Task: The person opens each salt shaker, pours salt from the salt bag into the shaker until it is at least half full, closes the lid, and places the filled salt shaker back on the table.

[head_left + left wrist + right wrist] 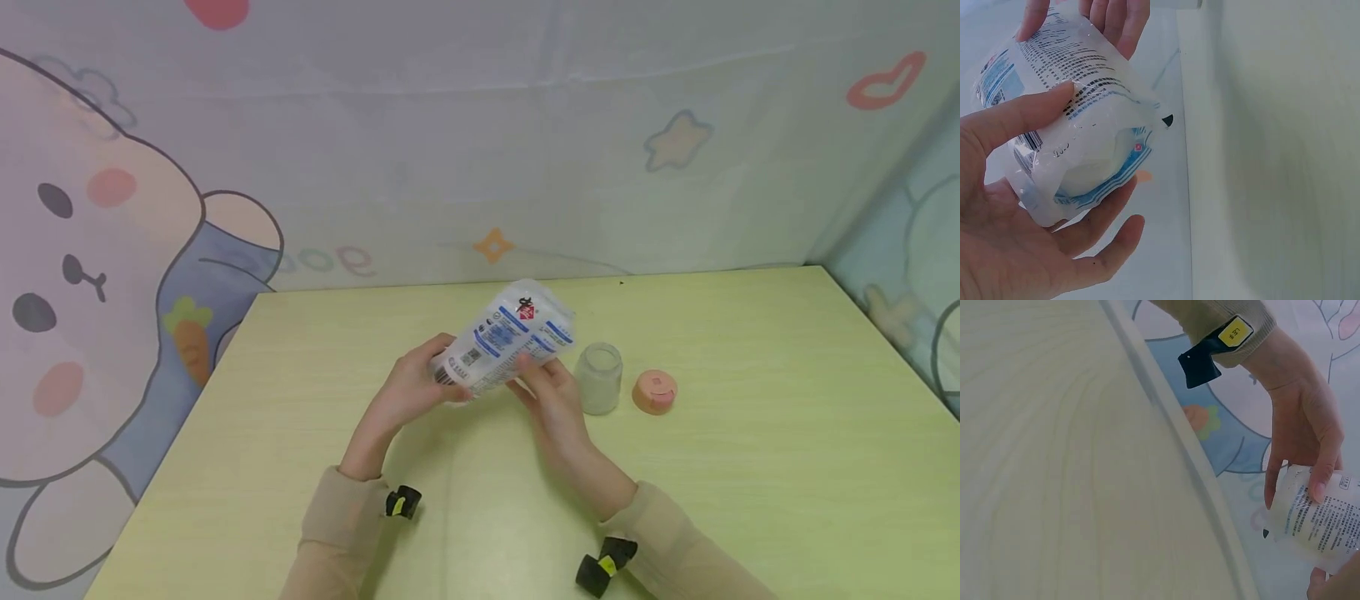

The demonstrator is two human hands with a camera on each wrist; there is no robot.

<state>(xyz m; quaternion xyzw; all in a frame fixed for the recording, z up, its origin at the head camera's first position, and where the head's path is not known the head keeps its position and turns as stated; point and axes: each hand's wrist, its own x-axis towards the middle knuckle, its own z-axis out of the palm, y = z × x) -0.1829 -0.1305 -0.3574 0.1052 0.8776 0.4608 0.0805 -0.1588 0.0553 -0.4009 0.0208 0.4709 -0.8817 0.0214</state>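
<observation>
Above the table, both hands hold a white plastic bag (491, 346) with blue bands, small print and a barcode. It is tilted, its top toward the back right. My left hand (408, 387) grips the lower left end, thumb across the printed face and fingers underneath, as the left wrist view of the bag (1100, 69) shows. At the right side, my right hand (558, 408) pinches the bag with its thumb on the print. Just right of that hand stands a clear glass jar (600, 383), its mouth uncovered. Beside the jar lies a round orange-pink lid (655, 393).
A pale yellow-green table (750, 467) reaches back to a printed cloth (465, 150) with a cartoon animal on the left. Each wrist wears a black camera mount (403, 502) over a beige sleeve. A dark cable (937, 358) hangs at the right edge.
</observation>
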